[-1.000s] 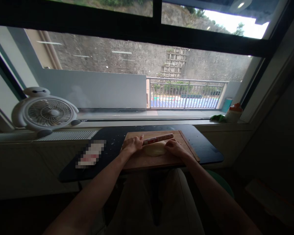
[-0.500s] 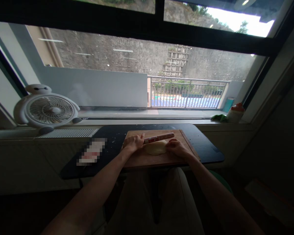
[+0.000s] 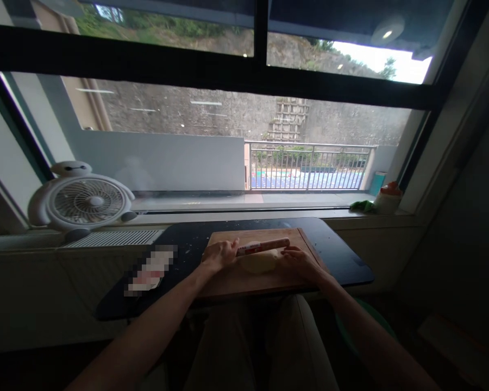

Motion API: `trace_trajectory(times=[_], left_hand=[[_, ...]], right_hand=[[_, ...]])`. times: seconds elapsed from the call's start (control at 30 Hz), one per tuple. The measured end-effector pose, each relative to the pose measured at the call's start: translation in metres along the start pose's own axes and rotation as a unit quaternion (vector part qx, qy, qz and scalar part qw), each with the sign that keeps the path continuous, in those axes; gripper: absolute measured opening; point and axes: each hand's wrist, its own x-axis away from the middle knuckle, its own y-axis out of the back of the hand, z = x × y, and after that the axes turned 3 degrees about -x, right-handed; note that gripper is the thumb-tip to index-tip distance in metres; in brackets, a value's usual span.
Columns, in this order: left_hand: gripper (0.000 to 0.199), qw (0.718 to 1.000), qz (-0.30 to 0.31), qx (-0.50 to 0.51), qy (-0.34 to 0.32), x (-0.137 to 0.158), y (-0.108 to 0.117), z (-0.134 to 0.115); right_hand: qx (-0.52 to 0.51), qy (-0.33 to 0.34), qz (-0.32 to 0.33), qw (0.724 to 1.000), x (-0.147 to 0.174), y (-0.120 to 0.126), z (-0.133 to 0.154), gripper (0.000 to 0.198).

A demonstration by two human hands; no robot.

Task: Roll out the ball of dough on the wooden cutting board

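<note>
A wooden rolling pin (image 3: 264, 247) with a red and white label lies across a flat, pale piece of dough (image 3: 261, 264) on a wooden board (image 3: 228, 282). Dough shows on both the near and far sides of the pin. My left hand (image 3: 220, 255) is closed around the pin's left end, thumb pointing up along it. Beside the pin's right tip is my right hand (image 3: 301, 263), its fingers stretched out low at the dough's right edge. Whether those fingertips touch the pin is hard to see.
Under the board stands a dark table (image 3: 346, 266) with white specks on it. A blurred-out item (image 3: 150, 271) lies at its left. A white fan (image 3: 92, 201) stands left by the window. A bottle (image 3: 388, 198) and green cloth (image 3: 362, 206) sit on the right sill.
The view has tilted up. The pin has come nearer over the dough, leaving some dough beyond it. My right fingers have loosened from the dough's edge and straightened.
</note>
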Motion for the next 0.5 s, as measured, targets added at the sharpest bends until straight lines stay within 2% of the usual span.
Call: trace_trajectory(times=[0.1, 0.17, 0.33, 0.43, 0.5], left_hand=[[0.066, 0.997, -0.065, -0.029, -0.038, 0.009, -0.003, 0.011], [0.065, 0.989, -0.114, -0.052, -0.081, 0.016, -0.005, 0.017], [0.064, 0.973, -0.149, -0.089, -0.153, 0.024, 0.005, 0.018], [0.063, 0.974, -0.141, -0.1, -0.146, 0.019, 0.014, 0.013], [0.061, 0.977, -0.13, -0.099, -0.138, 0.017, 0.017, 0.01]], right_hand=[[0.052, -0.018, -0.091, 0.994, -0.006, 0.011, 0.005, 0.028], [0.097, -0.03, -0.105, 0.989, -0.017, 0.01, 0.015, 0.03], [0.13, -0.097, 0.018, 0.987, -0.054, -0.02, 0.04, 0.038], [0.138, -0.118, 0.062, 0.981, -0.063, -0.035, 0.044, 0.042], [0.147, -0.119, 0.086, 0.978, -0.055, -0.039, 0.045, 0.044]])
